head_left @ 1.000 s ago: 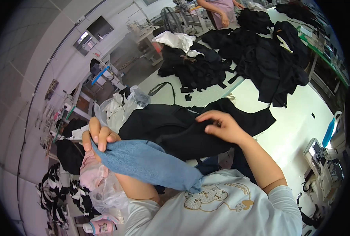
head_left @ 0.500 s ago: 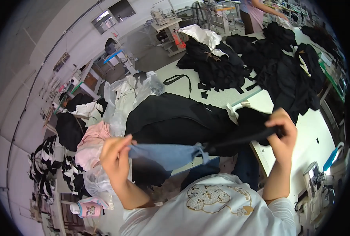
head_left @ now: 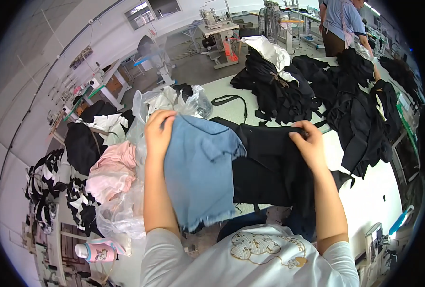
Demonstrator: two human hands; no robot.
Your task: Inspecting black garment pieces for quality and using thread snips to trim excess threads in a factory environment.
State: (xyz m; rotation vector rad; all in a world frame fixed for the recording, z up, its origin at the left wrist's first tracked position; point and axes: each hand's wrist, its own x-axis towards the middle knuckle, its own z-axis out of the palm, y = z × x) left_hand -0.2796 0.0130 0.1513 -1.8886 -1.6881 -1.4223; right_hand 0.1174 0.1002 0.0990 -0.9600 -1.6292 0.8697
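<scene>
Between my hands spreads a two-part fabric piece. Its left part is blue cloth [head_left: 198,167] with a frayed lower edge; the right part is black cloth [head_left: 269,177], and the two meet at a bunched spot near the middle. My left hand [head_left: 159,133] pinches the top left corner of the blue part. With thumb and fingers closed, my right hand [head_left: 310,142] grips the upper right edge of the black part. More black fabric lies on the table behind, mostly hidden by the held piece.
Black cloth piles [head_left: 279,91] cover the far table, with white cloth [head_left: 269,50] on top. A black strap [head_left: 231,99] lies nearby. At left are clear plastic bags [head_left: 121,215], pink cloth [head_left: 113,167] and a pink bottle [head_left: 100,252]. Another person [head_left: 342,24] stands at the far right, beyond the piles.
Both hands have moved farther from my body, and the right hand has come inward. The blue and black cloth, stretched narrow before, now hangs spread out.
</scene>
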